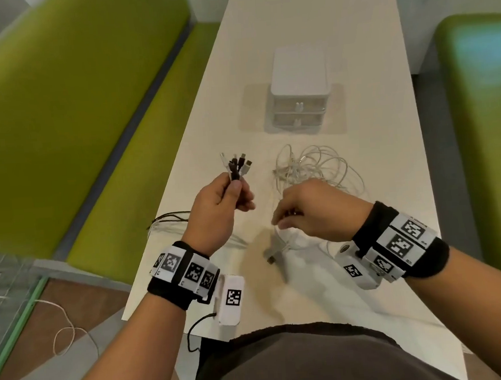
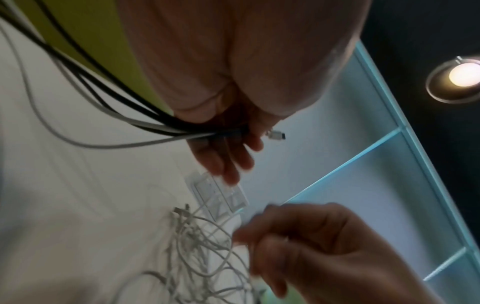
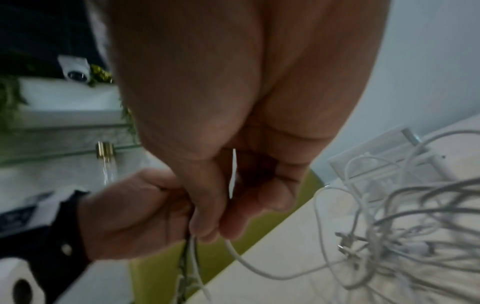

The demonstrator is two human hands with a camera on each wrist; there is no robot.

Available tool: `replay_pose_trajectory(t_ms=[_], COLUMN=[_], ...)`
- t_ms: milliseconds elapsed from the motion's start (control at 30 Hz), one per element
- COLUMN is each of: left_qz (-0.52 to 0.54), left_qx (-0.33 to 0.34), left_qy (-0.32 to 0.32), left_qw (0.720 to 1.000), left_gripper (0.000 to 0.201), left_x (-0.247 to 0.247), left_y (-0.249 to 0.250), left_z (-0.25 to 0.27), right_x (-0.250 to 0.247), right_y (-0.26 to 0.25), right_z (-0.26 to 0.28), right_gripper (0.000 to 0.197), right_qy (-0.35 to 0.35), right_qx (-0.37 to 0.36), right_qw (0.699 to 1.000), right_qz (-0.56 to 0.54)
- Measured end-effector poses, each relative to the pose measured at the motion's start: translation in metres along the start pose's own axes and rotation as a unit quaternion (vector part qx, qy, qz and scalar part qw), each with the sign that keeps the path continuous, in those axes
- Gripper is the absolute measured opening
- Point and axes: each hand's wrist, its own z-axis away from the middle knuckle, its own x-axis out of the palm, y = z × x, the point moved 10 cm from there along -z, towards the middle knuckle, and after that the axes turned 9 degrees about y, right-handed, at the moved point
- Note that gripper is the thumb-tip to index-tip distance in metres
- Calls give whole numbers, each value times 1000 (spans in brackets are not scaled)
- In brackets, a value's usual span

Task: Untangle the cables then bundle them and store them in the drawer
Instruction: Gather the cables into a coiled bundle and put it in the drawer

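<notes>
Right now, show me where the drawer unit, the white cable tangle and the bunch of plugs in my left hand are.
drawer unit [image 1: 298, 90], head view, front top edge.
white cable tangle [image 1: 315, 164], head view, middle loops.
bunch of plugs [image 1: 235, 165], head view, gathered connector ends.

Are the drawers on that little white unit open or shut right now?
Both shut. In the head view the two drawer fronts of the drawer unit sit flush with its frame, handles facing the person, nothing pulled out.

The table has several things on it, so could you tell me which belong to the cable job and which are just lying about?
Belong to the job:
- bunch of cable ends, held in the left hand
- white cable, pinched by the right hand
- tangled white cables on the table
- drawer unit, both drawers closed

Just lying about:
- green benches
- floor cable
</notes>
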Motion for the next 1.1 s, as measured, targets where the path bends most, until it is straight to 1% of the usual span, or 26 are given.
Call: replay_pose_trajectory(t_ms=[67,167,200,267,367,467,600,667,700,767,833,867,900,933,967,1000,1033,1067,1100], left_qz=[49,140,178,220,223,211,199,184,177,177,168,156,148,155,169,186,205,224,239], left_qx=[-23,-75,-100,-140,-168,-174,-190,-194,-194,-196,-192,-184,-172,-159,-147,-142,-143,-145,-147], left_qy=[-33,-75,-88,-104,-120,-134,-138,-144,-145,-146,-151,-154,-154,-150,-140,-122,-100,-73,-44], left_qw=[998,985,975,960,953,952,951,953,954,953,955,958,962,963,964,964,963,961,959], left_gripper=[28,23,23,25,26,25,25,25,25,21,17,19,20,20,21,24,26,26,26], left_x=[16,37,44,54,61,67,68,70,71,73,74,74,73,72,69,64,59,52,46], left_y=[0,-4,-6,-9,-13,-16,-19,-19,-19,-17,-15,-14,-12,-9,-5,-1,2,4,5], left_z=[1,7,11,17,22,25,25,25,25,24,24,24,23,21,19,16,12,7,2], right_x=[-10,-37,-46,-61,-69,-66,-67,-69,-68,-56,-41,-37,-36,-34,-28,-15,2,18,30], right_y=[-15,-21,-17,-4,14,18,20,20,18,13,13,14,16,20,25,27,27,25,24], right_z=[2,2,2,3,7,8,10,11,10,5,0,-1,-1,1,2,2,2,4,6], right_gripper=[16,18,16,16,15,16,18,26,33,43,41,38,36,35,34,32,29,28,30], right_qy=[15,73,101,156,197,211,260,277,271,225,175,175,192,213,218,200,161,118,79], right_qx=[-10,15,25,52,81,79,76,67,58,39,40,49,64,88,119,149,170,180,182], right_qw=[998,983,977,967,955,951,934,928,933,950,962,962,954,939,913,878,843,823,833], right_qz=[-59,-167,-184,-195,-208,-214,-233,-241,-231,-211,-205,-206,-220,-257,-323,-408,-484,-525,-517])
